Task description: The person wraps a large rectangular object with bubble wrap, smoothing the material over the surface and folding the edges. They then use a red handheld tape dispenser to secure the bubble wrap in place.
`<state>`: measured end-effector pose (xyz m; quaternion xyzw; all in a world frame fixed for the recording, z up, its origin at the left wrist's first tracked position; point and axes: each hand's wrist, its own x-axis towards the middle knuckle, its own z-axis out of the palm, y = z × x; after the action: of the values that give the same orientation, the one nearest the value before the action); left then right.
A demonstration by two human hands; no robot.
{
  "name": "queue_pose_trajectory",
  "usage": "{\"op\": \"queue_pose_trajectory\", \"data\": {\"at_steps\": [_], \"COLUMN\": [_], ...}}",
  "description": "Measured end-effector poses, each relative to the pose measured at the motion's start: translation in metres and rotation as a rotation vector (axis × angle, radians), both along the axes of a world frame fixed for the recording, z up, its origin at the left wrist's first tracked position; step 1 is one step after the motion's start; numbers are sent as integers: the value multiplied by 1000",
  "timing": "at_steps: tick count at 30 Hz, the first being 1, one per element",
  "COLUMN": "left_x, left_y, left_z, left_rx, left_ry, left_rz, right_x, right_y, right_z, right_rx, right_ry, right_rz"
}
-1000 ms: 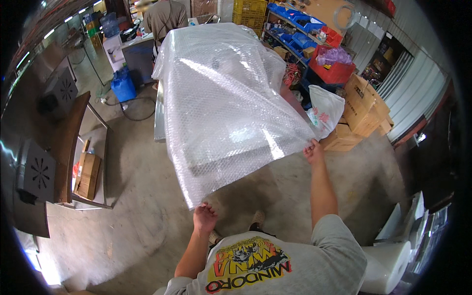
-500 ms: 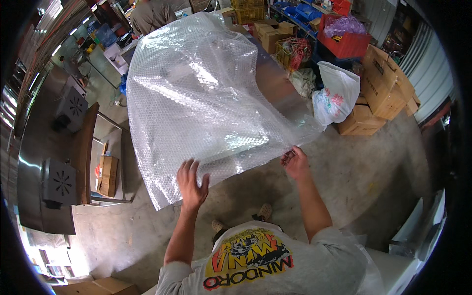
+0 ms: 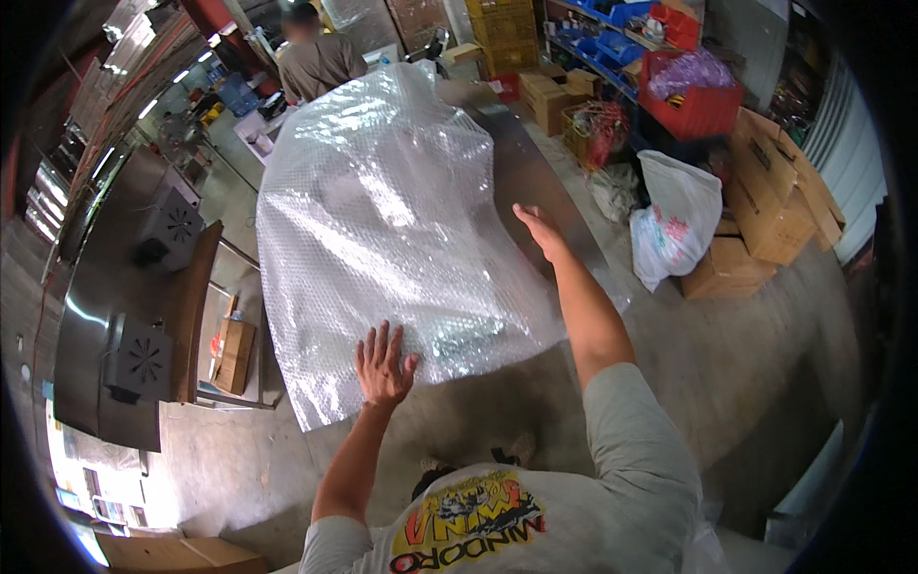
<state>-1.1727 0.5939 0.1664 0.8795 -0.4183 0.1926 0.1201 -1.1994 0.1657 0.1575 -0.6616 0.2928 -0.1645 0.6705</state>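
Observation:
A large sheet of clear bubble wrap (image 3: pixel 382 258) is draped over a metal-topped table (image 3: pixel 535 167), whose bare surface shows along the right side. My left hand (image 3: pixel 384 368) lies with fingers spread on the wrap close to its near edge. Farther off, my right hand (image 3: pixel 537 230) is stretched out at the right border of the wrap, over the bare metal, with nothing visible in it. Its fingers point forward and left, the thumb side up. Whether that hand touches the wrap I cannot tell. What lies beneath the wrinkled sheet is hidden.
To the right stand a white plastic bag (image 3: pixel 677 220), cardboard boxes (image 3: pixel 775 196) and a red bin (image 3: pixel 693 100). On the left is a brown-topped bench (image 3: pixel 196 316) beside steel equipment (image 3: pixel 105 354). A person (image 3: pixel 320 62) stands beyond the table's far end.
My right hand has let go of the wrap's near right corner and reached forward along its right side. My left hand has settled flatter on the sheet. The whole view has shifted slightly.

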Motion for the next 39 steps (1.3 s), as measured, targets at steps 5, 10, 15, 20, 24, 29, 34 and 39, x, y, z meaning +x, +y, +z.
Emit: {"op": "queue_pose_trajectory", "data": {"at_steps": [5, 10, 15, 20, 24, 29, 34, 39], "left_x": [-1, 1, 3, 3, 4, 5, 7, 7], "left_y": [-2, -1, -1, 0, 1, 1, 4, 5], "left_z": [7, 10, 7, 6, 7, 9, 5, 6], "left_rx": [58, 61, 51, 64, 68, 36, -24, -54], "left_ry": [21, 39, 30, 28, 63, 8, 6, 38], "left_rz": [25, 5, 6, 8, -1, -7, -23, -32], "right_x": [80, 85, 57, 55, 58, 59, 41, 47], "right_y": [-8, -43, -69, -61, -63, -75, -76, -92], "right_z": [2, 11, 38, 37, 30, 38, 49, 73], "right_rx": [-6, 599, 313, 333, 304, 325, 276, 278], "right_ry": [-26, -337, -258, -283, -306, -308, -186, -64], "right_rz": [178, 233, 229, 97, 32, 184, 234, 327]}}
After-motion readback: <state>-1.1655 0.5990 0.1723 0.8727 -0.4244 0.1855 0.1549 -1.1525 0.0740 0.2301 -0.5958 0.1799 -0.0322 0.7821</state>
